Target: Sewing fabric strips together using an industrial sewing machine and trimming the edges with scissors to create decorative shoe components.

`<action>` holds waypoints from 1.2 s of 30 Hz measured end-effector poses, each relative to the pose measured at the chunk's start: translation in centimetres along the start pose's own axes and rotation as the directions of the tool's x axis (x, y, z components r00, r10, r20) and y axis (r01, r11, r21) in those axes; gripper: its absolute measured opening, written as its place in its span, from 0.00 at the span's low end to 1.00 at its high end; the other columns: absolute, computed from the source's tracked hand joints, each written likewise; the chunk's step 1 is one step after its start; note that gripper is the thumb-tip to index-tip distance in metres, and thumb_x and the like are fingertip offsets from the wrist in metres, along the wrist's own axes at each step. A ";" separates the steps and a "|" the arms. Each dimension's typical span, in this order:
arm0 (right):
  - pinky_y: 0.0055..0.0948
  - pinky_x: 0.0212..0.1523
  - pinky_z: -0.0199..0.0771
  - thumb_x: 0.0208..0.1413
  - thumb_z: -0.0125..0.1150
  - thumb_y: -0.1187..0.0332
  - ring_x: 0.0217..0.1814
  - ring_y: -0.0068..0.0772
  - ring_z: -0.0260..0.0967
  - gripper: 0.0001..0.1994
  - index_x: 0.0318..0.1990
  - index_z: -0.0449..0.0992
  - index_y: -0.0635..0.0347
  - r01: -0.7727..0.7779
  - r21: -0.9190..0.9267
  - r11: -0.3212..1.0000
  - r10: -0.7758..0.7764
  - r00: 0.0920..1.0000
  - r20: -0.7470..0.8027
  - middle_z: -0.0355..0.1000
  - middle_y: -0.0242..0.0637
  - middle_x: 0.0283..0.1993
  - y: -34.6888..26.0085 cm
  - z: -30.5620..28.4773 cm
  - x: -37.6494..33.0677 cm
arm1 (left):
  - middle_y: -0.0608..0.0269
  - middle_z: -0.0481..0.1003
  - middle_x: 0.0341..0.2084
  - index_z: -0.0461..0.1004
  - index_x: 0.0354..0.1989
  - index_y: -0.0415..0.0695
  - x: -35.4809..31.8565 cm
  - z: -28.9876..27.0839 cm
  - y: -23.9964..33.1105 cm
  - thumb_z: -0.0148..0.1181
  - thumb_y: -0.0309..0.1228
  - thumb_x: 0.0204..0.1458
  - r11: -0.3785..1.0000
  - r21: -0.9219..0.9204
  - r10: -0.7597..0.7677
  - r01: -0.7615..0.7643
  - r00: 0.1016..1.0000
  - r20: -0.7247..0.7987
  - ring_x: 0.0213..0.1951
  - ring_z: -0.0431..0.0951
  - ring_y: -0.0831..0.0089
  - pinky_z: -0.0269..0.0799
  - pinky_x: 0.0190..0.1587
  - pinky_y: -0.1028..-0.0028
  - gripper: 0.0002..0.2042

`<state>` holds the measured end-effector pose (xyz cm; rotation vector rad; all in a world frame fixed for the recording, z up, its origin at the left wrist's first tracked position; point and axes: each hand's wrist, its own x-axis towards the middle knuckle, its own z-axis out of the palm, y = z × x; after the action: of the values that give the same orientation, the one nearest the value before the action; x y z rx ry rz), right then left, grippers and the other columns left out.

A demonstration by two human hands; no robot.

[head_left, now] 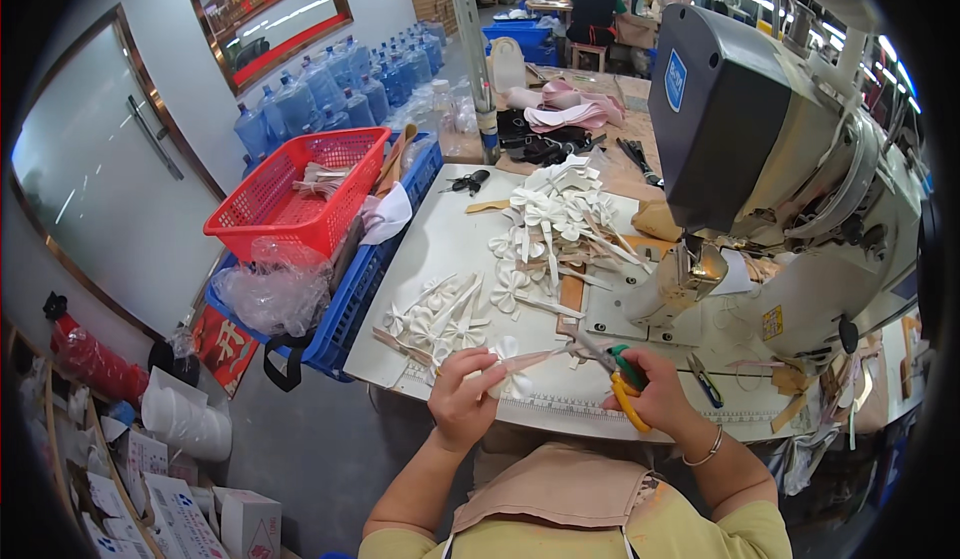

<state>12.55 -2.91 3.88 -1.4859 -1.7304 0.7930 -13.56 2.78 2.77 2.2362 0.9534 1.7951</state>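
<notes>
Close to the table's front edge, my left hand (464,391) pinches a white bow-shaped piece (514,367). From it a thin pale strip (540,356) runs right toward the blades of the scissors (627,369). These have one green and one yellow handle, and my right hand (655,391) is closed around them. Whether the blades touch the strip is hard to tell. Just beyond my left hand lies a loose heap of white bow pieces (440,309). A larger pile of similar white pieces (550,209) covers the middle of the table.
A sewing machine (740,129) stands at the right, with small snips (706,383) lying nearer me. Black-handled snips (467,183) lie at the table's far left. Beside the table, a blue crate (345,304) carries a red basket (285,221). Pink pieces (575,109) lie at the back.
</notes>
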 end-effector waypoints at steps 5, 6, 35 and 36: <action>0.24 0.42 0.71 0.39 0.70 0.76 0.38 0.24 0.68 0.24 0.43 0.62 0.64 0.008 0.677 0.736 0.092 0.989 -0.112 0.69 0.39 0.43 -0.1 3.0 1.2 | 0.62 0.74 0.33 0.70 0.40 0.37 -2.3 2.4 1.0 0.56 0.20 0.48 0.058 -0.663 -0.726 0.747 0.487 0.486 0.33 0.75 0.77 0.74 0.37 0.77 0.10; 0.23 0.36 0.73 0.40 0.68 0.76 0.39 0.26 0.69 0.22 0.41 0.62 0.66 -0.021 0.725 0.688 0.147 0.983 -0.112 0.70 0.41 0.42 -1.1 3.4 2.0 | 0.62 0.74 0.34 0.70 0.41 0.37 -2.8 2.6 1.2 0.55 0.20 0.49 0.007 -0.630 -0.702 0.777 0.453 0.550 0.34 0.75 0.76 0.74 0.37 0.76 0.10; 0.24 0.21 0.68 0.44 0.59 0.76 0.21 0.27 0.67 0.13 0.39 0.66 0.61 -0.460 0.883 0.094 0.261 0.867 0.424 0.67 0.35 0.26 -1.8 7.8 5.0 | 0.63 0.67 0.37 0.67 0.34 0.42 -2.8 5.2 -0.2 0.62 0.18 0.44 0.533 -0.775 -0.333 0.340 0.926 0.178 0.44 0.69 0.72 0.64 0.48 0.75 0.12; 0.24 0.20 0.67 0.44 0.58 0.76 0.20 0.28 0.66 0.12 0.38 0.66 0.61 -0.508 0.860 0.056 0.192 0.850 0.490 0.67 0.35 0.24 -1.9 7.8 5.0 | 0.65 0.65 0.34 0.67 0.33 0.44 -2.4 5.0 0.9 0.61 0.18 0.45 0.351 -0.847 -0.392 0.399 0.884 0.254 0.42 0.67 0.75 0.64 0.45 0.77 0.11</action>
<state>4.65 1.72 1.68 -0.7599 -0.4559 1.9819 -8.89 2.16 -0.24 1.1766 0.3049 1.4832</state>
